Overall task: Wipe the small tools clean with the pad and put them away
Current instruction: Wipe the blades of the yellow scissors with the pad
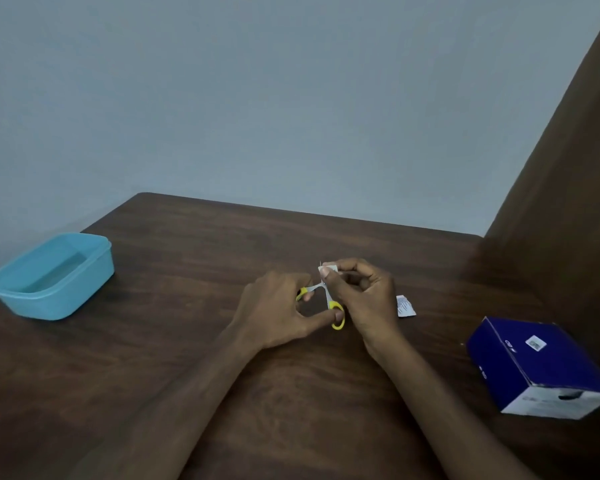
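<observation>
Small scissors with yellow handles are held over the middle of the dark wooden table. My left hand grips them by the handle loops, thumb at the near loop. My right hand pinches a small white pad folded over the blades near their tips. Most of the blades are hidden by the pad and my fingers.
An open light-blue plastic container stands at the table's left edge. A torn white wrapper lies just right of my right hand. A dark blue box sits at the right, near a brown curtain.
</observation>
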A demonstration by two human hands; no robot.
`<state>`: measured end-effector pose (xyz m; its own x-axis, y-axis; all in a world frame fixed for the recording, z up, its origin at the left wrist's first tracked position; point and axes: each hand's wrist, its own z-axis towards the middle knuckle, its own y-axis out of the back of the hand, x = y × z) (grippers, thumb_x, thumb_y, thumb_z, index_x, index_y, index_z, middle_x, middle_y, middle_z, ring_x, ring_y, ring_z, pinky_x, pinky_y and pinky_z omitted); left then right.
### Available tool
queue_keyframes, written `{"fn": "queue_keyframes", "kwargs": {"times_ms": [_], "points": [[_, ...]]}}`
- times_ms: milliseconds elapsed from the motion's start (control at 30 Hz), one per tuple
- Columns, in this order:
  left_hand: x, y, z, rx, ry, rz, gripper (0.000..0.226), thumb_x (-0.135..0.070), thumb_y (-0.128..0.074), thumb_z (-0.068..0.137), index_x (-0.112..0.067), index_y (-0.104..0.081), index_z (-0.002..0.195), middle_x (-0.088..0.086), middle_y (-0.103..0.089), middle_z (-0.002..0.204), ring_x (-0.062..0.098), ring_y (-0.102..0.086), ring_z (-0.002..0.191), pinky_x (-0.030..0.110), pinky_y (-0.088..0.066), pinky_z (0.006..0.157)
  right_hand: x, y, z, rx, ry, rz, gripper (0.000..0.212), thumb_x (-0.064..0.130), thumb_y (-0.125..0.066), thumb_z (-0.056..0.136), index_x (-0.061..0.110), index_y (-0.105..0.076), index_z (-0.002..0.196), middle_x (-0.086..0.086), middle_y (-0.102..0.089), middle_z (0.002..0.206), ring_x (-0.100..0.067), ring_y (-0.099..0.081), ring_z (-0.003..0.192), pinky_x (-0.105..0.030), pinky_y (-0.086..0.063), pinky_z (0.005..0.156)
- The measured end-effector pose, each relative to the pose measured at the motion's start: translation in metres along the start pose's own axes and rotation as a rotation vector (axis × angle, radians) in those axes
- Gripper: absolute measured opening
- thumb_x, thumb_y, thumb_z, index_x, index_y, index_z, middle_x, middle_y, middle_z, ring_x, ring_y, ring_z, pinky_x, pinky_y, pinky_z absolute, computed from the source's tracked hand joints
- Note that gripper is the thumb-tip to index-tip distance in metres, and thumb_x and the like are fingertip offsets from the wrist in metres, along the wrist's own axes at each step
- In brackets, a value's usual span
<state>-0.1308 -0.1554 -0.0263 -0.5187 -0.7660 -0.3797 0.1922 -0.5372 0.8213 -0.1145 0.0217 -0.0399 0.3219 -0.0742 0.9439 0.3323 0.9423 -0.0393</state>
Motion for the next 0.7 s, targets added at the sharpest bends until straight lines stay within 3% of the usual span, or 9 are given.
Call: {"fn": "queue_keyframes", "kwargs": {"times_ms": [233,400,567,700], "points": [[0.001,0.001,-0.001,0.005,0.058,-0.026,0.070,-0.093,-0.066,0.068,-0.026,-0.047,0.070,-0.010,-0.057,0.059,0.008,-0.056,0.060,0.028,-0.038,0.056,0.010,0.008,0.003,-0.170,0.070,0.057,0.015,0.017,-0.088,0.087,0.026,-0.080,0.078,0.003,-0.083,0.094,-0.012,-0.071,0.083,-0.033,-0.058,0.079],[0.002,0.002,0.000,0.065,0.121,-0.007,0.073,-0.095,-0.065,0.068,-0.023,-0.052,0.071,-0.007,-0.060,0.063,0.014,-0.061,0.064,0.031,-0.042,0.057,0.007,0.008,-0.002,-0.020,0.105,-0.047,0.004,0.017,-0.087,0.088,0.018,-0.083,0.088,0.001,-0.077,0.103,-0.013,-0.073,0.090,-0.036,-0.057,0.081],[0.000,0.005,0.001,0.068,0.055,-0.031,0.072,-0.090,-0.068,0.069,-0.020,-0.054,0.076,-0.005,-0.058,0.061,0.008,-0.058,0.058,0.031,-0.047,0.057,0.004,0.008,0.005,-0.016,0.130,-0.240,0.025,0.018,-0.091,0.083,0.038,-0.079,0.076,0.013,-0.073,0.099,-0.005,-0.073,0.083,-0.028,-0.059,0.078],[0.003,0.000,0.004,0.075,0.072,-0.003,0.072,-0.092,-0.069,0.066,-0.022,-0.054,0.073,-0.007,-0.059,0.061,0.007,-0.058,0.060,0.030,-0.044,0.056,-0.001,0.014,0.011,-0.146,0.088,-0.202,0.007,0.026,-0.090,0.085,0.029,-0.083,0.084,0.011,-0.079,0.098,-0.011,-0.077,0.085,-0.036,-0.062,0.080]]}}
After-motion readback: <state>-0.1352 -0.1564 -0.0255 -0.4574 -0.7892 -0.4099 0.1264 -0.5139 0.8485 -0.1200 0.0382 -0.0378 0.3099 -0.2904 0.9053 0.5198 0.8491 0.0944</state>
